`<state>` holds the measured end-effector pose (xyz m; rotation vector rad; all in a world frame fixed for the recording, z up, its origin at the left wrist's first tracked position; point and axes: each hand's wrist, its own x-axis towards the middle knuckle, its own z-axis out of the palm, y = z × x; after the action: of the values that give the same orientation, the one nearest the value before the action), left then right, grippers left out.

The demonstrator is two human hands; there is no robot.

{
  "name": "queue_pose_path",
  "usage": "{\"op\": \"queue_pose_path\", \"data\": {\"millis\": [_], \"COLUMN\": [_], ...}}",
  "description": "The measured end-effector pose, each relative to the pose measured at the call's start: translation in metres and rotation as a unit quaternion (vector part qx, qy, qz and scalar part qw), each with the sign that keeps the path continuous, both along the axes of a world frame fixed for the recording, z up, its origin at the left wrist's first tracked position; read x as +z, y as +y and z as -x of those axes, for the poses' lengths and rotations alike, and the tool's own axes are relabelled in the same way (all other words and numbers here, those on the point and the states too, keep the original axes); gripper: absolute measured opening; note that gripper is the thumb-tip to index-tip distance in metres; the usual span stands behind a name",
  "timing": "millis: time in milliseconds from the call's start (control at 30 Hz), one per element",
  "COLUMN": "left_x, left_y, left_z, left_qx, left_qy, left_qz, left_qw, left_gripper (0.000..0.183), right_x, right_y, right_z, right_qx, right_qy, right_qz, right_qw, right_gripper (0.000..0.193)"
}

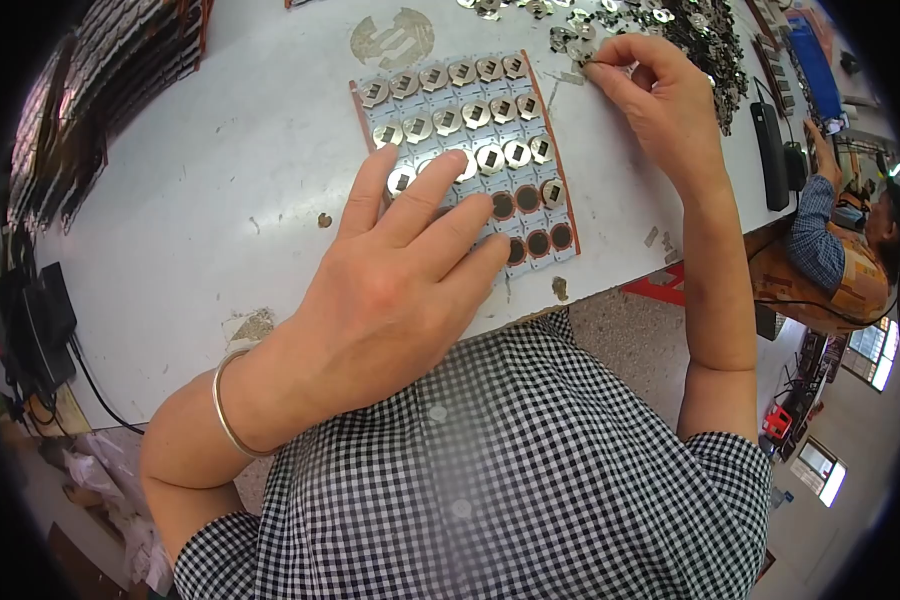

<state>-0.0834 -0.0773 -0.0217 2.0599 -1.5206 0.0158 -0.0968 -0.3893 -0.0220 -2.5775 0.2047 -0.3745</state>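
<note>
A pale blue panel with brown side edges (pixel 571 222) lies on the table in front of me. Rows of round silver metal pieces with dark square centres (pixel 462 71) cover its upper part; some dark round spots (pixel 538 243) show bare at the lower right. My left hand (pixel 385 280) rests over the panel's lower left with fingers spread, hiding several positions. To the right of the panel, my right hand (pixel 670 105) pinches thumb and forefinger together at the edge of a heap of loose metal pieces (pixel 727 75). What sits between those fingertips is too small to make out.
Stacked panels (pixel 135 95) stand at the far left, above a black adapter with cables (pixel 55 300). A long black box (pixel 768 155) lies near the table's right edge. Beyond it a co-worker (pixel 820 235) sits with an arm on the table.
</note>
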Motion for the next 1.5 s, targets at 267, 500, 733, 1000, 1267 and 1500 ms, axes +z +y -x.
{"op": "queue_pose_path", "data": {"millis": [267,500,733,1000,1267,1500], "left_x": [-0.004,-0.002,-0.003,-0.001,-0.002,-0.001], "left_y": [0.001,0.002,0.002,0.003,0.002,0.001], "left_z": [0.0,-0.003,-0.002,-0.002,-0.002,0.0], "left_qx": [0.009,-0.007,-0.007,-0.005,-0.005,-0.002], "left_qy": [0.022,0.032,0.027,0.025,0.021,0.026], "left_qz": [0.019,0.024,0.023,0.022,0.015,0.017], "left_qw": [1.0,0.999,0.999,0.999,1.0,1.0], "left_gripper": [0.039,0.044,0.044,0.044,0.042,0.041], "right_x": [0.044,0.04,0.038,0.028,0.0,-0.001], "right_y": [0.061,0.085,0.085,0.095,0.098,0.094], "right_z": [0.038,0.048,0.049,0.048,0.071,0.073], "right_qx": [0.104,0.141,0.196,0.211,0.095,0.124], "right_qy": [0.182,0.137,0.143,0.09,-0.06,-0.081], "right_qz": [-0.311,-0.192,-0.134,-0.042,-0.036,0.019], "right_qw": [0.927,0.962,0.961,0.972,0.993,0.989], "right_gripper": [0.013,0.013,0.014,0.015,0.025,0.029]}}
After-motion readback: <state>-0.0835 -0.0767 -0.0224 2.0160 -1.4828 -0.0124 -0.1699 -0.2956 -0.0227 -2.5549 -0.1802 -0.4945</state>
